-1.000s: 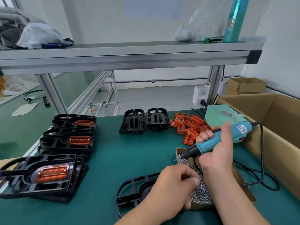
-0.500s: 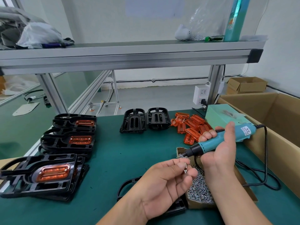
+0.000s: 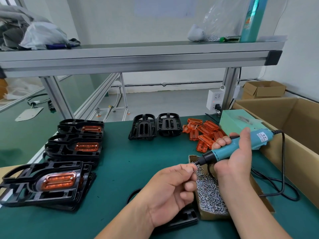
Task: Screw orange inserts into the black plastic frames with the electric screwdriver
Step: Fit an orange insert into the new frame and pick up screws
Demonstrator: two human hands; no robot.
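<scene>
My right hand (image 3: pixel 236 156) grips the teal electric screwdriver (image 3: pixel 231 149), its black tip pointing down-left. My left hand (image 3: pixel 170 190), palm up, pinches a small screw (image 3: pixel 193 168) right at that tip. A black plastic frame (image 3: pixel 179 219) lies on the mat under my left hand, mostly hidden. Loose orange inserts (image 3: pixel 203 133) are heaped at the back right. Stacks of black frames with orange inserts fitted (image 3: pixel 57 181) stand on the left.
A shallow cardboard tray of screws (image 3: pixel 208 192) sits under my hands. Two small black frames (image 3: pixel 155 126) stand at the back centre. A teal power box (image 3: pixel 240 121), the tool's black cable (image 3: pixel 283 183) and a big open carton (image 3: pixel 293 128) fill the right side.
My left hand turned palm up out of the screw tray with a screw and carried it up to the screwdriver tip. The screwdriver has dipped slightly towards it.
</scene>
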